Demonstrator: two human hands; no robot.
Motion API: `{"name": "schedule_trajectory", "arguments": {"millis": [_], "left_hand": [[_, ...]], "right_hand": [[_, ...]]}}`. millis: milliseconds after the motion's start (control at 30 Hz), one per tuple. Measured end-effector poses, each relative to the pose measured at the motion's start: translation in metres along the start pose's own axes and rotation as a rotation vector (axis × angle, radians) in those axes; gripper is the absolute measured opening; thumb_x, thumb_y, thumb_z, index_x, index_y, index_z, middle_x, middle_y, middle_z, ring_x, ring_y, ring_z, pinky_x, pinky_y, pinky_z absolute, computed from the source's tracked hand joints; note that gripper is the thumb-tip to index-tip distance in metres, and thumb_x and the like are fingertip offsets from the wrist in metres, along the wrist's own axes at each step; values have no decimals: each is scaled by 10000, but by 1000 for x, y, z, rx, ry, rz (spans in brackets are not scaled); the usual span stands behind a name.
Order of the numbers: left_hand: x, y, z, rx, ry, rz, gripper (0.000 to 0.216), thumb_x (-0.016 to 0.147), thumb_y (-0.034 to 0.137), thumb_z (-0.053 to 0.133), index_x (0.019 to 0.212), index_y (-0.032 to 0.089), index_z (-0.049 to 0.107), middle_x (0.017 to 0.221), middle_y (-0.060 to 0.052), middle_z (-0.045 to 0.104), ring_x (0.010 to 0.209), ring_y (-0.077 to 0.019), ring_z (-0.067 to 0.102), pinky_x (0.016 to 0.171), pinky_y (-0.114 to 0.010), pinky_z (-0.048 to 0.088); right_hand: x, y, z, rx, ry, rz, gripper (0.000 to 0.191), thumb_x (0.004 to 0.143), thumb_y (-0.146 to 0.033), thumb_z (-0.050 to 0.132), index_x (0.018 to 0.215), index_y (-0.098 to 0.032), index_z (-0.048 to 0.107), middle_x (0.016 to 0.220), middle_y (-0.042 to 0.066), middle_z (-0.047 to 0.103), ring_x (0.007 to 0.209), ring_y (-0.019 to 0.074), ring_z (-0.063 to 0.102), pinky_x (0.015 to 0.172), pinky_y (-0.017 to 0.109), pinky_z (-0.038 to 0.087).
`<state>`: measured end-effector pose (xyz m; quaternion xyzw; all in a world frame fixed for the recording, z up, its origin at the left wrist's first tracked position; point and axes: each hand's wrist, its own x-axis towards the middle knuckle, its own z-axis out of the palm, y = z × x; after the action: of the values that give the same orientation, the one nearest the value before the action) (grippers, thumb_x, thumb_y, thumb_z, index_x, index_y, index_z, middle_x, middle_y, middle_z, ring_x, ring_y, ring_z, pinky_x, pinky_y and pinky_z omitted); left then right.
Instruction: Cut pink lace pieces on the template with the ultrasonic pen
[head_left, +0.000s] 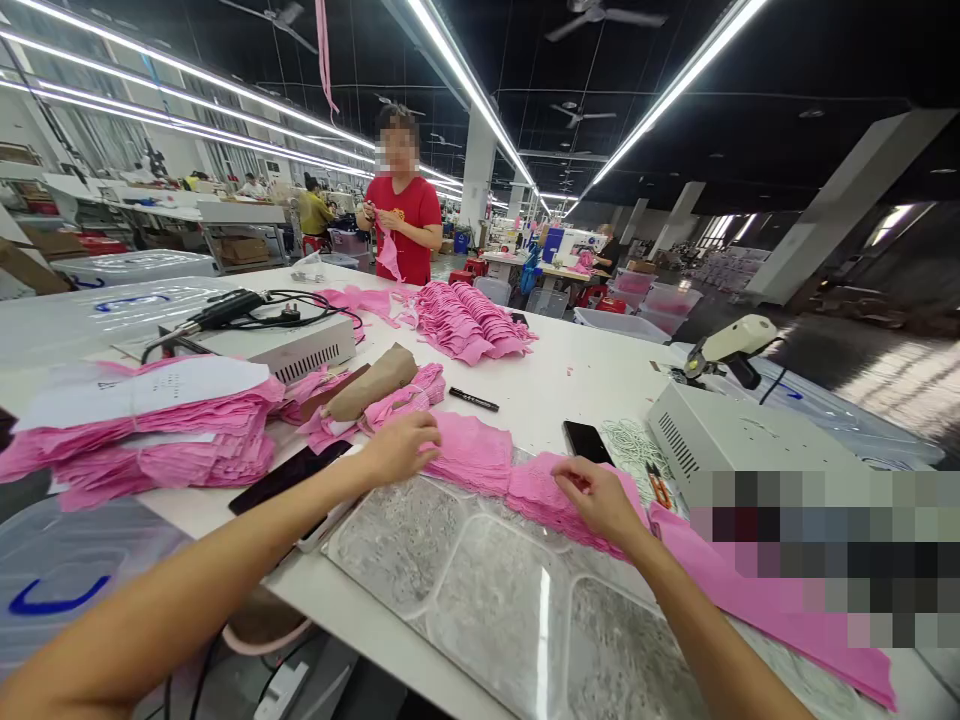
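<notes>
My left hand (pixel 403 447) is closed, fingers curled, at the left end of a stack of pink fabric pieces (pixel 472 452). Whatever its fingertips may hold is hidden. Over a second pink stack (pixel 544 492), just to the right, my right hand (pixel 596 492) has its fingers bent and drawn together; I cannot make out anything between them. Both stacks lie along the far edge of a clear-covered grey marbled board (pixel 491 590). Behind them is a black marker (pixel 474 399). A black phone (pixel 587 442) and orange-handled thread snips (pixel 658 486) lie beyond my right hand.
Bundled pink pieces with paper sheets (pixel 142 395) pile up at left, beside a grey box (pixel 315 350) carrying a black corded tool (pixel 225 308). Ruffled pink fabric (pixel 472 320) lies at the back. Another grey machine (pixel 742 430) stands right. Across the table, a person in red (pixel 405 215) holds pink fabric.
</notes>
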<state>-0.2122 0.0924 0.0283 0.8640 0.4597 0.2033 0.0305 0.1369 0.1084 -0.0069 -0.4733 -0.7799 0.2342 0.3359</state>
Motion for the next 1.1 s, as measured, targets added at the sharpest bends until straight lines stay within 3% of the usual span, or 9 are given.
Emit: {"name": "schedule_trajectory", "arguments": {"millis": [67,167,300,467,667,1100], "left_hand": [[19,31,21,-44,-67,87,118,909,273,633,973,201,700,1099,-57,642,1028,-185,618,949,-297,481],[49,67,58,-72,-161,167,234,862,340,724,1047,202,692,1148,-75,647,1068,-210,620,956,-320,496],[80,78,84,-68,-262,168,281,962,350,613,1166,157,626,1178,-91,635,1028,-206,635,901,-410,550],[95,68,81,-62,-336,154,341,973,365,596,1247,162,586,1250,-97,603,1066,-225,628,901,-427,559],[91,73,76,-29,-387,145,341,970,365,600,1239,156,589,1238,-95,608,1060,-225,630,898,-426,559],[90,71,82,-96,-345,116,335,976,360,592,1250,167,584,1256,-102,601,1066,-218,627,904,-427,558]], "right_hand": [[-14,8,-10,-4,-30,39,262,790,-421,537,844,-206,677,795,61,685,691,182,602,658,328,494],[-26,17,-13,-7,-61,79,293,744,-415,571,898,-193,684,815,69,699,710,192,627,679,339,513],[-29,22,-9,2,-81,110,310,742,-406,567,929,-189,685,880,81,713,778,201,652,742,351,529],[-31,24,-10,40,-97,122,303,747,-403,561,923,-195,693,923,85,719,821,206,661,769,351,530],[-29,25,-11,47,-96,130,308,762,-419,563,915,-192,705,877,76,720,773,199,651,744,347,525],[-28,24,-11,-8,-86,109,267,760,-371,565,904,-197,707,857,68,730,747,197,662,731,346,536]]}}
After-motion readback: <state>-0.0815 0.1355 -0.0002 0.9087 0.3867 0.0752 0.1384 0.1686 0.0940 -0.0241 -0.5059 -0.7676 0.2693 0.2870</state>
